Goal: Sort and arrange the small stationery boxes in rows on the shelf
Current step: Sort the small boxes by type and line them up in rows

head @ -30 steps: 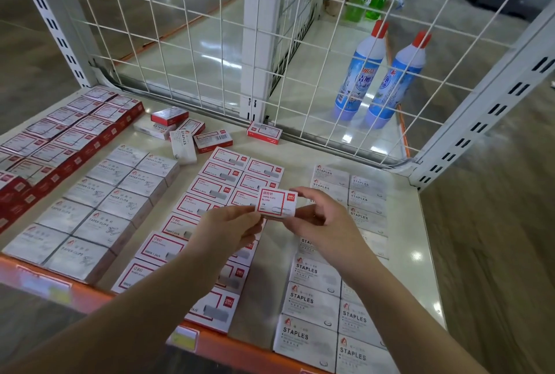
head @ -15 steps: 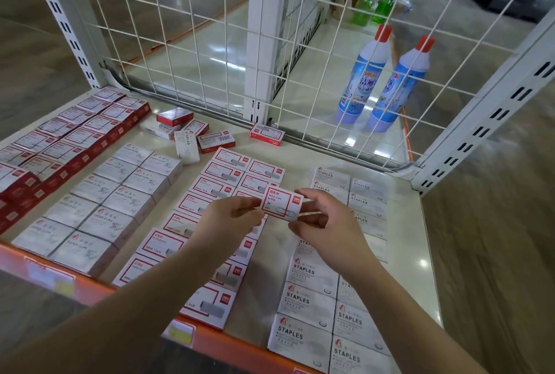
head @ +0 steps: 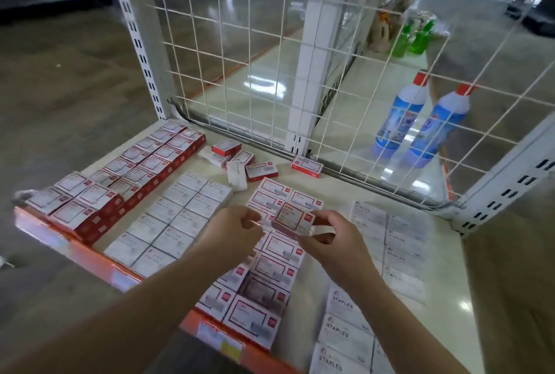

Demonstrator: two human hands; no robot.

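Two hands up over the shelf (head: 303, 184), one red-and-white staple box (head: 293, 218) held between them, clear of the rows. Far left of the fingers: red-sided boxes (head: 126, 175) in a double row, stacked at the near end close to the orange shelf edge (head: 90, 256); easy to knock off with a careless forearm. Next, left of the fingers: white paper clip boxes (head: 177, 217), packed tight. Left hand (head: 232, 232) with fingertips pinched on the box's left end, though blur hides just how much purchase. Directly beneath the fingers: red-bordered boxes (head: 270, 268) in a double row, running toward the near edge. Right hand (head: 326, 238) with fingers (head: 322, 216) curled round the box's right end, thumb under.

Likely trouble: a pinch that shallow slipping, dropping the box onto the row below and skewing it. Also possible: setting the box down crooked, or nudging neighbours out of line while pushing it in, since the fit looks close. Beyond the fingers, toward the wire mesh (head: 270, 58): several loose boxes (head: 237, 160) in a jumble, one white staples box (head: 236, 175) on its side, not yet sorted; reaching over risks a sleeveless arm dragging across finished rows. Right of the fingers: white STAPLES boxes (head: 390, 241), a mismatch if the held box lands there.
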